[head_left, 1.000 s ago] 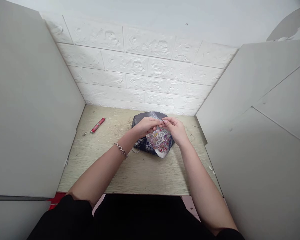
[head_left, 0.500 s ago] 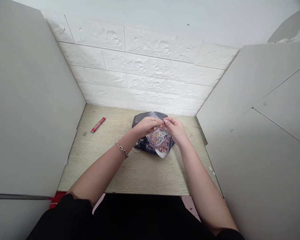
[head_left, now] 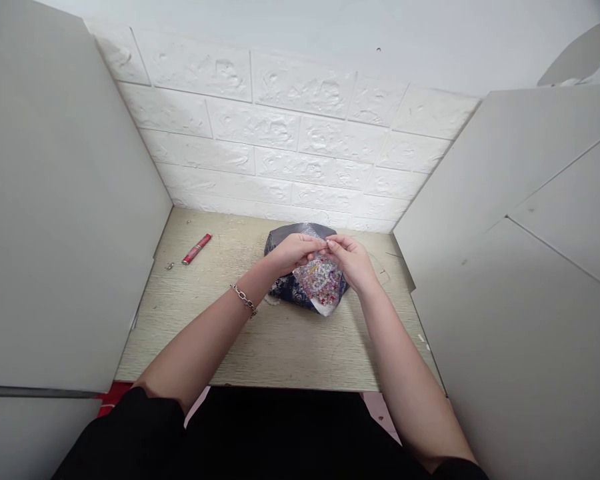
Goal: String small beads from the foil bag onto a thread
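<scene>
A clear plastic bag of small coloured beads [head_left: 321,283] hangs between my two hands above a dark blue patterned pouch [head_left: 290,288] on the wooden table [head_left: 280,340]. My left hand [head_left: 294,252], with a chain bracelet on its wrist, pinches the bag's top edge. My right hand [head_left: 353,261] pinches the same edge from the right, fingertips touching the left hand's. Both hands are closed on the bag's top.
A red tube [head_left: 196,249] lies at the table's back left, with a small metal bit [head_left: 169,267] near it. Grey panels [head_left: 65,220] wall the table on both sides. A white brick-pattern wall [head_left: 290,160] stands behind.
</scene>
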A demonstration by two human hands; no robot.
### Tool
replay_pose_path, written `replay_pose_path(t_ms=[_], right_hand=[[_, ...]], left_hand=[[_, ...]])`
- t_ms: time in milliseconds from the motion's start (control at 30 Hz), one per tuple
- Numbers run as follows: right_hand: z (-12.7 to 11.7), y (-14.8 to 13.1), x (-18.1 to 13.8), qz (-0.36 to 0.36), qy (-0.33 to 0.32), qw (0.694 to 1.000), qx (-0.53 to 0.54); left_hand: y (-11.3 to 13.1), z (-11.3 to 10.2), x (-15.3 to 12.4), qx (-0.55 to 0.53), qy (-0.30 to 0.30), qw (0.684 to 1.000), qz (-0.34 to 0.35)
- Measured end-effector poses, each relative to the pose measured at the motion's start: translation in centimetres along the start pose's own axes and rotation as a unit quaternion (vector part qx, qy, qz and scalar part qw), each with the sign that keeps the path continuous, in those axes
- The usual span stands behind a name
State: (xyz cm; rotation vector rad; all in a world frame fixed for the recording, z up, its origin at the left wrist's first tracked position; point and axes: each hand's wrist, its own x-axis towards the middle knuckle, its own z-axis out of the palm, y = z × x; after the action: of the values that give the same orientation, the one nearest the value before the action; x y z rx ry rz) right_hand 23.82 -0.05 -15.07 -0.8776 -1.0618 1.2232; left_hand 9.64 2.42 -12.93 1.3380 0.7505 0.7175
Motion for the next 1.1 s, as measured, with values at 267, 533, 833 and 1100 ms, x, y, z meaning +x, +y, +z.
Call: replay_pose_path(t_ms=[267, 533, 833, 1100], right_hand=[[0.10, 0.01, 0.01, -0.001, 0.001, 1.000, -0.015], [-0.01, -0.09, -0.04, 0.010, 0.001, 1.000, 0.000], [0.24, -0.46, -0.30, 0.025, 0.001, 0.999, 0.042], [0.25, -0.42, -0.23, 0.023, 0.003, 0.999, 0.037]], left_hand=[[-0.17, -0.19, 0.12, -0.014, -0.013, 1.000, 0.006], [0.05, -0.02, -0.04, -0.012, -0.012, 1.000, 0.006], [0.18, 0.09, -0.12, -0.003, -0.003, 1.000, 0.008], [-0.05, 0.04, 0.13, 0.003, 0.007, 1.000, 0.002]])
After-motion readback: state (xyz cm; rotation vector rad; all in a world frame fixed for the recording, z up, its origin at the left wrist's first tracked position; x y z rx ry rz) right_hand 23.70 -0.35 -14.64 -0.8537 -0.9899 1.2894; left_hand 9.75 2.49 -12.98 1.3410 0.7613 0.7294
